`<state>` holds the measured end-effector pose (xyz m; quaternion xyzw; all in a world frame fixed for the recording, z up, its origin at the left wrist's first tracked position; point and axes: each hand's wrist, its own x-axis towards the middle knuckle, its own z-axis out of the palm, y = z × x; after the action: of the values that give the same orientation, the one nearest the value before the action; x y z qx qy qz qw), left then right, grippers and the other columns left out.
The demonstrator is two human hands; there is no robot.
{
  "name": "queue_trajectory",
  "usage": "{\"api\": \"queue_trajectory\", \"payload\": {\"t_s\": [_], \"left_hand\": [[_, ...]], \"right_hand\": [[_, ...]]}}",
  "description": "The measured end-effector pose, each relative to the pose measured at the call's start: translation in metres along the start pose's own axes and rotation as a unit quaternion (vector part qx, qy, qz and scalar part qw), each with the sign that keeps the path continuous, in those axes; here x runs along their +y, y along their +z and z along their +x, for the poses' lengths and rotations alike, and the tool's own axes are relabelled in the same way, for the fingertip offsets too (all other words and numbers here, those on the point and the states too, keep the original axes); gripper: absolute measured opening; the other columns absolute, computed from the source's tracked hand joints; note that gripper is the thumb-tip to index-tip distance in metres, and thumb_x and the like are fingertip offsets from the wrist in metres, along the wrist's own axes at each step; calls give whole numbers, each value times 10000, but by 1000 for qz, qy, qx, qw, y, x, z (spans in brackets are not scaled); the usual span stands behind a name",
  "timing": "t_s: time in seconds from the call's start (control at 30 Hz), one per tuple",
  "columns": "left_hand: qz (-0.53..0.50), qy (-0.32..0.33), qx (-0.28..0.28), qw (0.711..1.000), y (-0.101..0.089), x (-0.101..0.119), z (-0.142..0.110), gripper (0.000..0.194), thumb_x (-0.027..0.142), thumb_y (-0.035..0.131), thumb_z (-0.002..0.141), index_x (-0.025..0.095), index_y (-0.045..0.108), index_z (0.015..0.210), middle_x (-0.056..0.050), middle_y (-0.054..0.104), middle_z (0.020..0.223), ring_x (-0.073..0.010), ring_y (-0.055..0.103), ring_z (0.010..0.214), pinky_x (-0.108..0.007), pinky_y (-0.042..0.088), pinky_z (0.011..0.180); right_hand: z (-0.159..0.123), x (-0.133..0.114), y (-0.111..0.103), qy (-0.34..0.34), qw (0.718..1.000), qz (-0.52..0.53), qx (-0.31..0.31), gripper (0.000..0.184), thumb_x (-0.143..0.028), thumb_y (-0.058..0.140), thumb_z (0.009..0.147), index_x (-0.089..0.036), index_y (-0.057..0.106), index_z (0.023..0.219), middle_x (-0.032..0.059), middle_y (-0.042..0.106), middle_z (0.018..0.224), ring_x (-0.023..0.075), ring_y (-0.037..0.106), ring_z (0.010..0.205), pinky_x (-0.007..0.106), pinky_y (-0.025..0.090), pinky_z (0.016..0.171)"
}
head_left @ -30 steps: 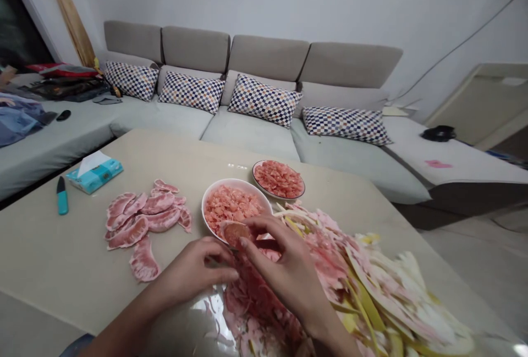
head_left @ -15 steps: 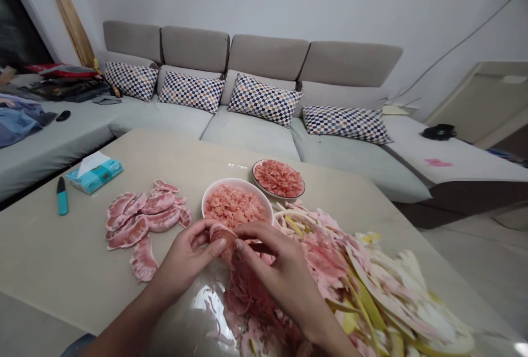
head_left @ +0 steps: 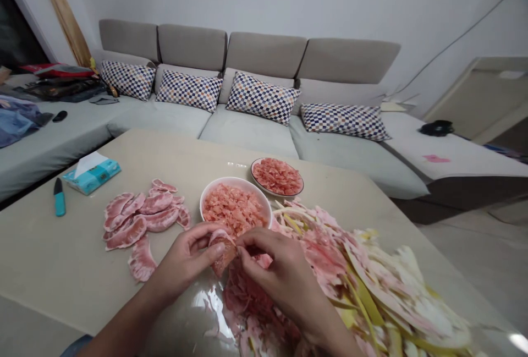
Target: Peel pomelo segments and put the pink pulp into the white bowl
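Observation:
Both my hands meet over a pink pomelo segment (head_left: 223,248) just in front of the white bowl (head_left: 264,208). My left hand (head_left: 186,262) grips the segment from the left with curled fingers. My right hand (head_left: 275,273) pinches its skin from the right. The bowl holds peeled pink pulp (head_left: 233,212). Under my hands lies a heap of pink membrane scraps (head_left: 251,305).
Unpeeled pomelo segments (head_left: 138,221) lie on the beige table (head_left: 49,258) to the left. A second plate of pulp (head_left: 277,176) stands behind the bowl. Yellow and white peel (head_left: 383,296) is piled at the right. A tissue pack (head_left: 92,172) and a teal-handled knife (head_left: 59,197) lie far left.
My left hand has come up from the scrap heap and taken hold of the segment; both hands shifted slightly left and nearer, with the segment turning between them.

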<state>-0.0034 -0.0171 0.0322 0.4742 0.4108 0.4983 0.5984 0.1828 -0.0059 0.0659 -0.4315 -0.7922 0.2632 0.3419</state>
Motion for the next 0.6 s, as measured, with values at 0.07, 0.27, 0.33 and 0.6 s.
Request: {"api": "queue_trajectory", "payload": {"t_s": [0.07,0.27,0.33,0.6], "left_hand": [[-23,-8,-12,1000,-1,-2,1,264,282,719,794,219,701,1050,-42,683,908,-196,617,899,-266,450,806],[-121,-61,-86,987,-5,-3,1,223,262,742,773,190,696,979,-38,652,872,-137,601,766,-216,442,700],[-157,-85,-117,977,-6,-3,0,229,265,759,755,178,693,956,-41,649,838,-135,602,732,-216,441,671],[-205,-96,-150,962,-10,-10,2,253,303,755,761,190,673,972,-44,647,846,-144,624,702,-270,476,692]], "right_hand": [[0,1,1,10,1000,0,-1,184,-66,540,778,-194,672,757,4,672,716,148,597,652,254,458,622],[2,0,-1,61,996,59,-37,183,-42,529,719,-183,646,714,-18,647,697,123,576,625,213,434,575],[3,-1,-2,76,992,88,-57,174,-43,536,714,-181,641,705,-26,642,693,113,568,615,199,419,556],[3,-4,-8,79,985,131,-84,153,-89,564,792,-193,674,772,-27,676,731,113,601,649,200,443,576]]}}
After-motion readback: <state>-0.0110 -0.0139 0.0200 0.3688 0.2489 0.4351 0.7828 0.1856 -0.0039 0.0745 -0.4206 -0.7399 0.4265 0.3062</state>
